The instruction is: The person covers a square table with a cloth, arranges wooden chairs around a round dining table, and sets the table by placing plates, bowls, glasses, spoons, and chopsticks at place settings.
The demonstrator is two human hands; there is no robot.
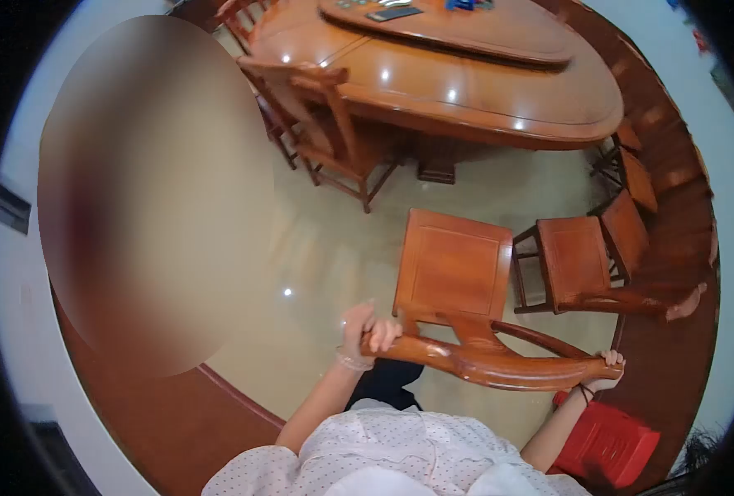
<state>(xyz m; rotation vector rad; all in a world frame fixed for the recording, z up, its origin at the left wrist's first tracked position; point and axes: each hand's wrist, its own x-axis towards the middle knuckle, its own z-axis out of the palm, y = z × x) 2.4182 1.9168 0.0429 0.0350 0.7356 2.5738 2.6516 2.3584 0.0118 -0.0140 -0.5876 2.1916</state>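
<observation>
A brown wooden chair (458, 260) stands in front of me, its seat facing the table and its curved top rail toward my body. My left hand (369, 329) is closed around the left end of that rail, a bracelet on its wrist. At the rail's right end my right hand (608, 371) has its fingers wrapped over the wood, with a dark band at the wrist. Both arms reach forward and down from a white dotted top. The chair's lower legs are mostly hidden under its seat.
A round wooden table (499, 107) with a raised turntable (466, 29) fills the far side. Another chair (334, 124) stands at its left. Several more chairs (576, 252) line the right. A red plastic stool (611, 442) sits by my right arm. A large blurred patch covers the left.
</observation>
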